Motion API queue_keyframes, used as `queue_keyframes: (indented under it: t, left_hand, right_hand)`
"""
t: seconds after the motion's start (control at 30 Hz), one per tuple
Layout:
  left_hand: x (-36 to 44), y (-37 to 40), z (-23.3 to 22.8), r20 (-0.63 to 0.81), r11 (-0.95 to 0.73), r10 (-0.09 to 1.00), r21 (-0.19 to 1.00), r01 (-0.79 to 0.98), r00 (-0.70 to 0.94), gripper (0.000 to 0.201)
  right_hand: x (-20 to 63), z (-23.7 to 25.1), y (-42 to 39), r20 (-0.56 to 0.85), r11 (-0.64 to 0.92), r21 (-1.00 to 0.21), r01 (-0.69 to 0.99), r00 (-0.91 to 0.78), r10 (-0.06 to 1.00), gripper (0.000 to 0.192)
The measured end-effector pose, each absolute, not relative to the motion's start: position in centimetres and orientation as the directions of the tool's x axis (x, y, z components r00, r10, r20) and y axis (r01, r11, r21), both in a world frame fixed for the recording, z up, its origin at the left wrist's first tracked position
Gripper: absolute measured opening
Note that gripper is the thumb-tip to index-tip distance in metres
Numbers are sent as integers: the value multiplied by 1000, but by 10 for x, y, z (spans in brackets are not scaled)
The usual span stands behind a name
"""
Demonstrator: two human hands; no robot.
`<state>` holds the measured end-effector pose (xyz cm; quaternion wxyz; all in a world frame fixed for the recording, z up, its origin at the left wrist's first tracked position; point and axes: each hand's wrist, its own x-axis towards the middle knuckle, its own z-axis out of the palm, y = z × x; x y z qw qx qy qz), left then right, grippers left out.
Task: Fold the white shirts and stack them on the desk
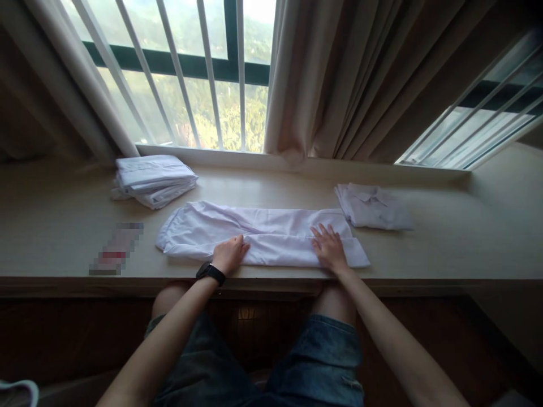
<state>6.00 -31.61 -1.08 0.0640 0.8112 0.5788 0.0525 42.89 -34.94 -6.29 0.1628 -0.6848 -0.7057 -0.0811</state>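
Note:
A long white garment (pixel 271 223) lies across the table in front of me, its near side folded over into a strip. The left end is bunched and rounded, and I cannot tell what kind of garment it is. My left hand (pixel 230 252), with a black watch on the wrist, rests on the near middle with its fingers curled closed on the cloth. Farther right, my right hand (pixel 328 247) lies flat on the garment, fingers spread, across the edge of the folded strip.
A stack of folded white clothes (pixel 153 178) sits at the back left. At the back right lies a folded white shirt (pixel 375 208) with a collar, close to the garment's right end. A blurred-out flat item (pixel 116 249) is on the left. Curtains (pixel 335 79) and a barred window stand behind the table (pixel 445 243).

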Motion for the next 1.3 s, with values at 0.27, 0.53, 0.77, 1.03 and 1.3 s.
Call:
queue_keyframes:
  t: [0.27,0.53,0.77,1.03,1.3]
  left_hand:
    - [-9,-313,-12,71,-367,929,61,928,363,57]
    - [-113,-318,6,107,-499,867,201,843,487,47]
    - [-118,-291,17,-229,-255,910,349,902,346,41]
    - [-58,-332,17,137,-499,866,224,837,480,35]
    - [-74,-316,-10,130,-474,880,291,831,457,36]
  right_hand:
    - [405,-80,-353,114,24,-96,995,-13,993,54]
    - [405,-82,-353,130,20,-75,997,-10,991,54]
    - [407,-84,-355,146,30,-88,996,-17,989,53]
    - [350,-46,-334,349,199,-273,941,-96,932,47]
    - [217,-3,-268,21,350,-425,835,-377,926,20]
